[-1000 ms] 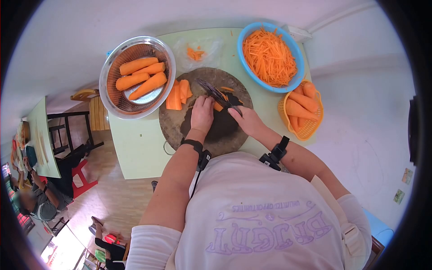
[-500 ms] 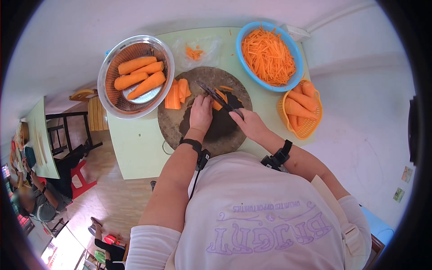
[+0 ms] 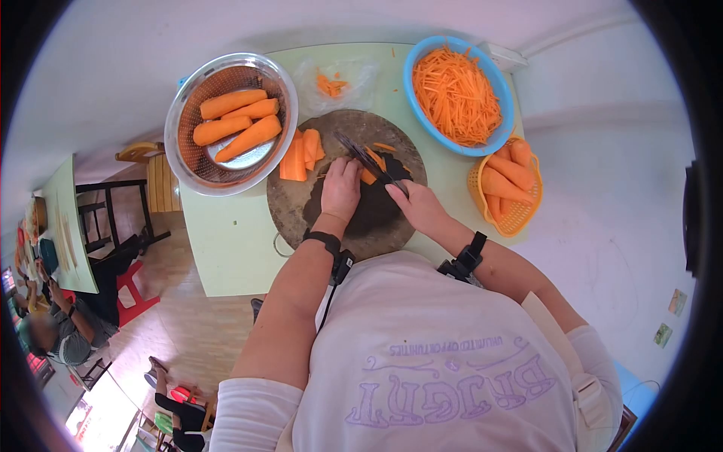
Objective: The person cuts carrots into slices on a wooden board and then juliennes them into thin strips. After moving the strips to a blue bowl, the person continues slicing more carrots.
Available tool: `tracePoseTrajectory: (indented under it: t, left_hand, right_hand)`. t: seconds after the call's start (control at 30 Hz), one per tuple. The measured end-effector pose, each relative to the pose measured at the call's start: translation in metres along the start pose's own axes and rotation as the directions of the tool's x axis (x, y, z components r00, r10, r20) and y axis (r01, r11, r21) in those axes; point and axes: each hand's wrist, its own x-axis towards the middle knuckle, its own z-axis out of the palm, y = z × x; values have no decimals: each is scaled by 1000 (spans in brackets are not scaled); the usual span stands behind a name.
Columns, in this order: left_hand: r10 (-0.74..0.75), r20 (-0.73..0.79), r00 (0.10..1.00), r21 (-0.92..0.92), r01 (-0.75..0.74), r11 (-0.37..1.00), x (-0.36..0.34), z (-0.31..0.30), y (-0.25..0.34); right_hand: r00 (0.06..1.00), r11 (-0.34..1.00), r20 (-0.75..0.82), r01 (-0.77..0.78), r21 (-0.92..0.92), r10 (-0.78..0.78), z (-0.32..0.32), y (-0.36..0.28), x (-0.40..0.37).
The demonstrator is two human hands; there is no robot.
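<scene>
Held the knife (image 3: pixel 368 161) in the right hand (image 3: pixel 423 209), closed round the handle at its near-right end, with its long axis slanting toward the far left. Bent the left hand (image 3: pixel 341 188) over the board (image 3: pixel 288 212), nearer the carrot piece (image 3: pixel 367 177), seen just right of its fingers, near side of the blade. Could not tell whether pinching it.

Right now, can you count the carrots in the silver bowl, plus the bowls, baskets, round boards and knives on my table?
Carrots in the silver bowl: 4
Bowls, silver bowl and blue bowl: 2
Yellow basket: 1
Round board: 1
Knife: 1
Total: 9
</scene>
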Motion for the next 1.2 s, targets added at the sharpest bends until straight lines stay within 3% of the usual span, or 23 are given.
tracePoseTrajectory:
  t: [0.2, 0.87, 0.97, 1.07, 1.13, 1.2]
  left_hand:
    - [7, -16, 1000, -3, -7, 1000, 0, 1, -1]
    - [1, -9, 1000, 1, -1, 1000, -1, 1, 0]
    - [-5, -13, 1000, 31, 5, 1000, 0, 4, -1]
    - [8, -27, 1000, -23, -8, 1000, -1, 1, -2]
    - [9, -32, 999, -4, -9, 1000, 0, 2, -1]
    - [8, -26, 1000, 7, -8, 1000, 0, 2, -2]
  right_hand:
    - [1000, 998, -23, 6, 70, -4, 3, 8, 3]
    - [999, 999, -36, 37, -37, -38, 2, -4, -3]
    - [997, 999, -70, 40, -22, -42, 8, 7, 8]
    - [997, 993, -56, 53, 108, -47, 8, 15, 11]
    - [998, 984, -14, -55, 171, 58, 3, 9, 8]
    - [1000, 994, -17, -19, 106, 21, -3, 1, -3]
